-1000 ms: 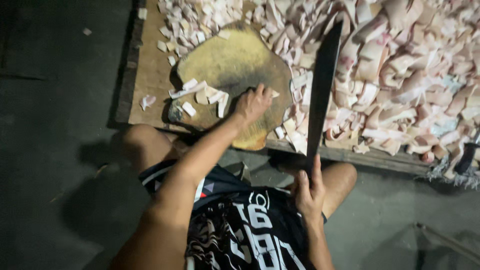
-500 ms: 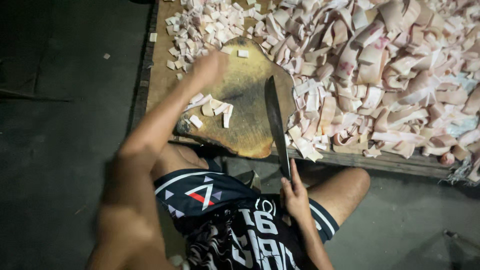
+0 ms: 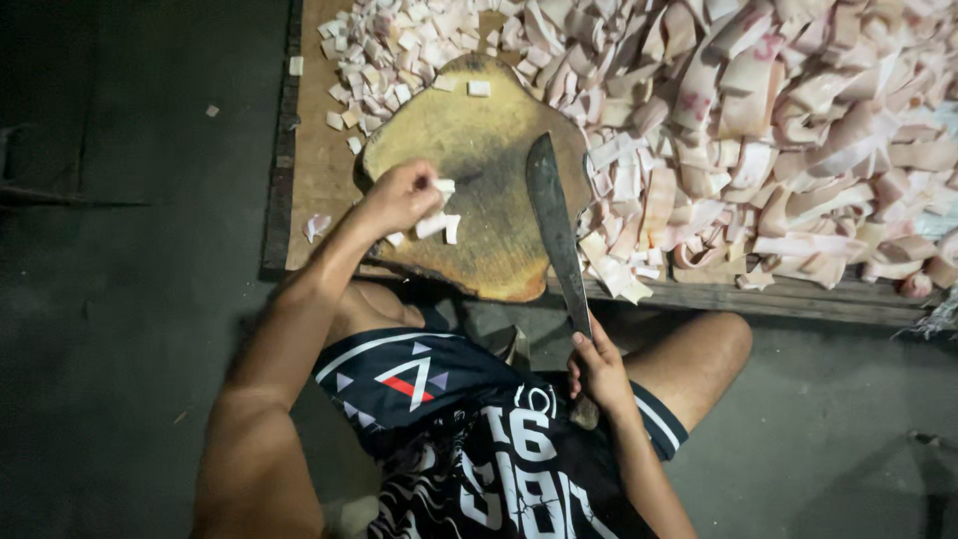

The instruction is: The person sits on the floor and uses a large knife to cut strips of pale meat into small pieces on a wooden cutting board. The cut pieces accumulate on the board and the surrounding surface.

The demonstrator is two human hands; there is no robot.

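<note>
I see the left hand curled over the near left part of a round wooden chopping block, its fingers closed around a few small pale cut pieces, with a couple more lying on the block just beside them. The right hand sits low by the lap, its fingers clamped around the handle of a long dark cleaver, whose blade slants up and lies across the right side of the block. The block rests on a low wooden desk. Behind the block, at its upper left, lies a heap of small diced pieces; to its right a large pile of long pale strips covers the desk.
</note>
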